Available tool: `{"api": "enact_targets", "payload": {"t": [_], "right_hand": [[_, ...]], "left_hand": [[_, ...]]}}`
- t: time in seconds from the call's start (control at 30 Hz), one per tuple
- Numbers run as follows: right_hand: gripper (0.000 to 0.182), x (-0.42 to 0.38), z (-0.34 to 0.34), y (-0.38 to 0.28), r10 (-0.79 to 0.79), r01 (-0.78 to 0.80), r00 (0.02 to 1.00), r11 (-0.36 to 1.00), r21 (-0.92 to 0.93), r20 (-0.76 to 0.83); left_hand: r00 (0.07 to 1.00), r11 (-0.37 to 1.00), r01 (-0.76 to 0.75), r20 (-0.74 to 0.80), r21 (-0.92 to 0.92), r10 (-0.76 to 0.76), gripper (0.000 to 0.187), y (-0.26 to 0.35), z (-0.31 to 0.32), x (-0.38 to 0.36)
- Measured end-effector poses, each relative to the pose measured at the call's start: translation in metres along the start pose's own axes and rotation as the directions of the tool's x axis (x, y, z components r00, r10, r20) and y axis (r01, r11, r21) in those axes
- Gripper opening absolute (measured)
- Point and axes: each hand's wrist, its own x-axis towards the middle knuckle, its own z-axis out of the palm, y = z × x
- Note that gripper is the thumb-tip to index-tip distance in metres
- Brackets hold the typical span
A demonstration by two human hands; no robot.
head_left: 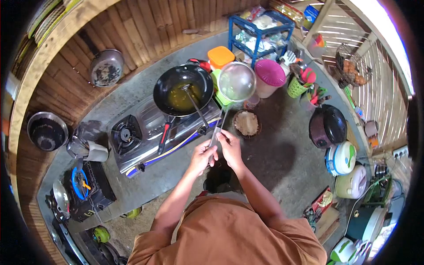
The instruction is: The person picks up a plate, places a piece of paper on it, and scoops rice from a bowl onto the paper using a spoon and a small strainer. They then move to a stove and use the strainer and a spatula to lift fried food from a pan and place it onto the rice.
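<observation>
A round fine-mesh strainer (237, 81) is held out in front of me, its long handle running down into my hands. My left hand (203, 155) is closed around the lower part of the handle. Fingers of my right hand (231, 149) pinch the handle just above it. Behind and to the left, a black wok (165, 88) with yellowish oil rests on the stove (148, 145). A metal spatula (194, 104) leans in the wok, its handle over the front rim. Beside my right hand stands a bowl (246, 123) of pale, flour-like stuff.
An orange-lidded container (220, 57), a pink-lidded tub (270, 75) and a blue rack (261, 33) stand at the back. A dark pot (327, 126) and a rice cooker (341, 158) line the right side. A bare burner (126, 134) is at the stove's left.
</observation>
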Motion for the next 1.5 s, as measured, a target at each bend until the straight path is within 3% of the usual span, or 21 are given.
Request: {"api": "enact_targets", "payload": {"t": [0.03,0.17,0.27,0.33,0.37,0.47,0.5,0.6,0.67,0.77,0.87,1.07,1.13,1.2,1.23,1.3,1.4,1.5], "right_hand": [[0.024,-0.002,-0.008,0.005,0.031,-0.031,1.000,0.999,0.045,0.000],[0.020,-0.010,-0.036,0.015,0.114,-0.112,0.993,0.989,0.100,-0.013],[0.016,-0.007,-0.054,0.046,0.172,-0.166,0.984,0.980,0.114,-0.044],[0.015,0.000,-0.065,0.075,0.157,-0.156,0.987,0.988,0.018,-0.021],[0.015,0.003,-0.068,0.089,0.189,-0.186,0.981,0.980,0.074,-0.033],[0.014,0.014,-0.078,0.139,0.235,-0.234,0.972,0.972,0.021,-0.004],[0.013,0.020,-0.082,0.168,0.265,-0.265,0.964,0.961,-0.078,-0.010],[0.011,0.027,-0.082,0.196,0.349,-0.348,0.937,0.932,-0.098,-0.008],[0.018,0.030,-0.077,0.184,0.361,-0.361,0.932,0.932,-0.037,-0.024],[0.010,0.044,-0.077,0.215,0.493,-0.491,0.870,0.862,-0.126,-0.018],[0.013,0.046,-0.075,0.228,0.513,-0.517,0.855,0.855,0.050,0.070],[0.022,0.041,-0.068,0.216,0.653,-0.661,0.749,0.749,0.052,0.107],[0.029,0.036,-0.069,0.209,0.731,-0.738,0.674,0.672,0.061,0.103],[0.032,0.032,-0.071,0.217,0.722,-0.729,0.682,0.684,0.032,0.120],[0.035,0.028,-0.074,0.222,0.712,-0.718,0.690,0.696,0.003,0.133],[0.035,0.018,-0.079,0.227,0.707,-0.713,0.697,0.701,0.019,0.121],[0.034,0.007,-0.086,0.221,0.726,-0.730,0.683,0.683,0.036,0.080],[0.034,-0.010,-0.096,0.207,0.736,-0.737,0.676,0.673,0.069,0.038]], "left_hand": [[1.000,1.000,0.014,0.024,-0.008,-0.014,0.018,-0.005,0.006,0.001],[0.993,0.998,0.063,0.101,-0.007,-0.062,0.018,-0.024,0.018,0.010],[0.978,0.981,0.187,0.082,0.051,-0.190,0.023,-0.059,0.015,0.020],[0.982,0.982,0.189,0.017,0.029,-0.189,0.030,-0.081,0.015,0.022],[0.963,0.963,0.267,0.044,0.022,-0.268,0.035,-0.085,0.014,0.020],[0.942,0.936,0.332,0.005,0.116,-0.335,0.032,-0.116,0.009,0.026],[0.910,0.904,0.412,-0.008,0.116,-0.414,0.031,-0.119,0.007,0.030],[0.872,0.865,0.489,-0.039,0.108,-0.488,0.031,-0.146,-0.003,0.046],[0.866,0.860,0.500,-0.048,0.099,-0.498,0.031,-0.161,-0.009,0.055],[0.857,0.850,0.515,-0.076,0.108,-0.510,0.031,-0.168,-0.015,0.067],[0.842,0.828,0.539,-0.117,0.153,-0.526,0.032,-0.168,-0.019,0.072],[0.801,0.782,0.592,-0.247,0.196,-0.545,0.032,-0.186,-0.048,0.078],[0.799,0.781,0.591,-0.282,0.203,-0.531,0.031,-0.191,-0.058,0.079],[0.835,0.858,0.503,-0.316,0.109,-0.450,0.032,-0.200,-0.066,0.081],[0.836,0.857,0.504,-0.313,0.113,-0.450,0.032,-0.205,-0.070,0.083],[0.819,0.843,0.523,-0.349,0.127,-0.456,0.049,-0.212,-0.076,0.087],[0.805,0.871,0.483,-0.438,0.090,-0.401,0.055,-0.214,-0.077,0.092],[0.810,0.887,0.462,-0.420,0.024,-0.410,0.058,-0.206,-0.082,0.092]]}}
